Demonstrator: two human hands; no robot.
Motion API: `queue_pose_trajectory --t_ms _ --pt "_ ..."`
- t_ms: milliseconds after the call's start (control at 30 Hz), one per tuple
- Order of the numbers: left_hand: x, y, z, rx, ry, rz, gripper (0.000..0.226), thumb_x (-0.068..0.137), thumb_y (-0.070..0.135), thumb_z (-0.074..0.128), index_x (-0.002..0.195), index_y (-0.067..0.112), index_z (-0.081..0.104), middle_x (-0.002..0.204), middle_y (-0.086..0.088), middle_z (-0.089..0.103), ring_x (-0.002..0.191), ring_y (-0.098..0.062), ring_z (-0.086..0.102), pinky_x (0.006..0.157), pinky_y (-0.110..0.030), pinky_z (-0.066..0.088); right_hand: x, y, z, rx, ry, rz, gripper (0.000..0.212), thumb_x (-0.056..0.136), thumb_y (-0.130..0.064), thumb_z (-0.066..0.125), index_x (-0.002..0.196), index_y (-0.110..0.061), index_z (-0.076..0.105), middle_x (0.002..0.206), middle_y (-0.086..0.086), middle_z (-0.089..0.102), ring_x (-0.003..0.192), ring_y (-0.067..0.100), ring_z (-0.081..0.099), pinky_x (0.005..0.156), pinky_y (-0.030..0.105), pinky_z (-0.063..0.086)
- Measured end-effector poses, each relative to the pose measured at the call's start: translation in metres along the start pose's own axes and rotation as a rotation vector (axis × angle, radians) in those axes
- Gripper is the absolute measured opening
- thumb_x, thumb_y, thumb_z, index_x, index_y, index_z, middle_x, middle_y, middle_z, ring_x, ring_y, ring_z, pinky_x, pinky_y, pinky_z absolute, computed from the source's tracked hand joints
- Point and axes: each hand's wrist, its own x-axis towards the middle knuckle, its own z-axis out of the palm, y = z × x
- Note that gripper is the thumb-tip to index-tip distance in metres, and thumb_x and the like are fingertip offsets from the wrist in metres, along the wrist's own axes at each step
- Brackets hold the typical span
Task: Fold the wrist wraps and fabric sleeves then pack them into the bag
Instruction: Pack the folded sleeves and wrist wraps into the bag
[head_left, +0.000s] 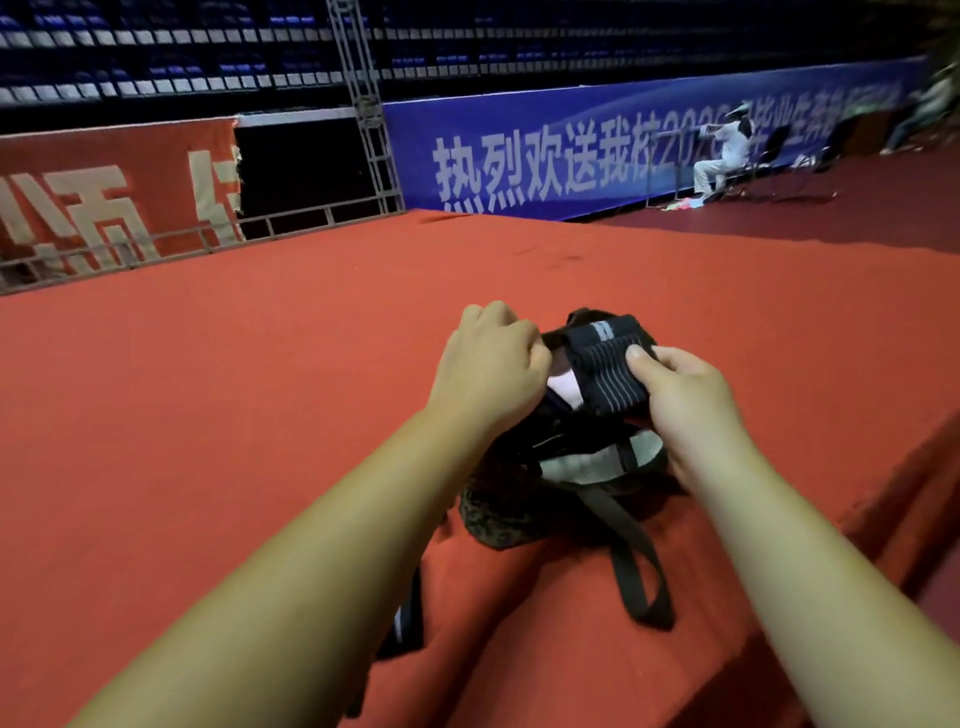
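Your forearms (311, 545) forward | left hand (488, 364) grips bag (519, 504) rim | right hand (685, 400) pinches folded wrist wrap (608, 364) above opening | packing seems midway

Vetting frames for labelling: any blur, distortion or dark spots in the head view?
Head view: wide-angle bowing of blue banner; seated person and right edge smeared; left hand, right hand and striped wrap fairly sharp; bag dark, little detail; no glare.
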Motion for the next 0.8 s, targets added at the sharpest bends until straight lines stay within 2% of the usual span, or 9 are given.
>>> queue_pose_trajectory --t_ms 67,167,267,333,400,500,600,700,800 --pt "0.013 -0.003 -0.002 0.122 -0.095 -0.002 0.046 0.09 0.044 0.036 0.106 0.028 0.076 0.121 0.0 0.055 0.117 -0.031 0.044 0.098 -0.044 0.044 0.01 -0.008 -0.002 -0.078 -0.007 -0.039 0.019 0.102 -0.038 0.067 0.109 -0.024 0.078 0.101 -0.008 0.081 0.102 0.018 0.076 0.096 0.043 0.059" --pt "0.034 -0.003 -0.005 0.184 -0.327 -0.007 0.035 0.09 0.021 0.053 0.109 0.036 0.079 0.13 0.002 0.056 0.121 -0.031 0.044 0.102 -0.045 0.045 0.027 -0.018 -0.001 -0.144 -0.031 -0.07 0.019 0.105 -0.035 0.063 0.116 -0.023 0.073 0.106 -0.004 0.078 0.098 0.016 0.074 0.085 0.037 0.057" --pt "0.052 -0.006 0.003 0.172 -0.461 -0.048 0.041 0.084 0.027 0.051 0.111 0.038 0.079 0.129 0.001 0.064 0.12 -0.03 0.055 0.101 -0.044 0.051 0.038 -0.025 0.007 -0.14 -0.064 -0.054 0.017 0.107 -0.031 0.062 0.115 -0.02 0.071 0.098 -0.001 0.076 0.083 0.015 0.074 0.07 0.034 0.057" --pt "0.063 -0.008 0.01 0.129 -0.476 -0.052 0.034 0.087 0.034 0.05 0.107 0.027 0.077 0.121 -0.006 0.073 0.11 -0.034 0.064 0.092 -0.039 0.053 0.045 -0.025 0.014 -0.1 -0.072 -0.03 0.015 0.107 -0.027 0.062 0.111 -0.016 0.071 0.091 0.002 0.075 0.078 0.02 0.073 0.07 0.038 0.061" --pt "0.071 -0.013 0.016 0.088 -0.421 -0.055 0.023 0.099 0.026 0.056 0.11 0.016 0.073 0.116 -0.012 0.075 0.106 -0.037 0.067 0.086 -0.038 0.052 0.052 -0.02 0.021 -0.152 -0.08 -0.04 0.016 0.106 -0.028 0.062 0.109 -0.015 0.071 0.09 0.004 0.075 0.08 0.023 0.072 0.07 0.037 0.06" --pt "0.076 -0.024 0.019 -0.043 -0.299 -0.099 0.034 0.1 0.02 0.062 0.131 0.022 0.074 0.128 -0.009 0.075 0.117 -0.033 0.068 0.094 -0.036 0.053 0.063 -0.009 0.031 -0.278 -0.094 -0.058 0.021 0.105 -0.036 0.06 0.108 -0.018 0.071 0.096 0.002 0.075 0.088 0.025 0.072 0.072 0.036 0.055" --pt "0.076 -0.034 0.021 -0.102 -0.292 -0.149 0.051 0.099 0.014 0.065 0.15 0.021 0.061 0.154 -0.005 0.06 0.141 -0.027 0.056 0.11 -0.031 0.045 0.073 0.0 0.034 -0.498 -0.077 -0.076 0.023 0.106 -0.039 0.057 0.102 -0.018 0.067 0.093 -0.002 0.069 0.088 0.025 0.065 0.068 0.035 0.041" --pt "0.079 -0.036 0.023 -0.125 -0.295 -0.165 0.059 0.099 0.009 0.058 0.156 0.02 0.054 0.16 -0.005 0.054 0.146 -0.027 0.052 0.113 -0.031 0.042 0.087 0.01 0.036 -0.706 -0.082 -0.045 0.031 0.105 -0.044 0.05 0.106 -0.017 0.064 0.103 0.005 0.07 0.104 0.034 0.065 0.09 0.043 0.051" --pt "0.081 -0.034 0.024 -0.162 -0.302 -0.174 0.058 0.1 0.008 0.058 0.157 0.021 0.053 0.158 -0.005 0.056 0.143 -0.027 0.054 0.11 -0.029 0.043 0.093 0.017 0.038 -0.859 -0.08 -0.008 0.041 0.107 -0.047 0.043 0.122 -0.015 0.063 0.123 0.014 0.07 0.129 0.042 0.054 0.11 0.05 0.045"
